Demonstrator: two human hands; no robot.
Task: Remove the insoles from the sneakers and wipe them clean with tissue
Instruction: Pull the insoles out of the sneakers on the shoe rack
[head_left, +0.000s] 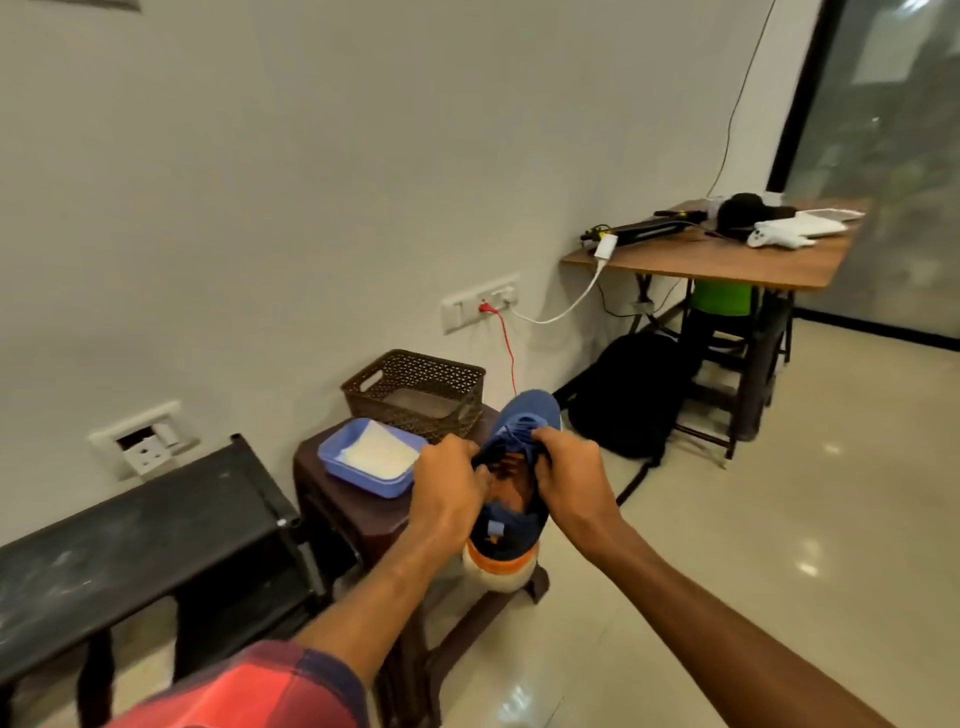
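One blue sneaker (519, 467) over a stool (332, 499), left hand (452, 488) and right hand (571, 478) both gripping its opening, one tissue tray (363, 460), one basket (415, 392)

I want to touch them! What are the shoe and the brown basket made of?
The shoe looks like soft blue knit cloth with a pale rubbery sole. The basket is probably hard plastic, moulded full of little holes to look woven.

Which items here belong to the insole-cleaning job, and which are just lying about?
Job: blue sneaker, gripped by left hand and right hand; blue tray of tissue; brown stool beneath.

Lying about: brown basket, black backpack, wooden table, white game controller, black bench.
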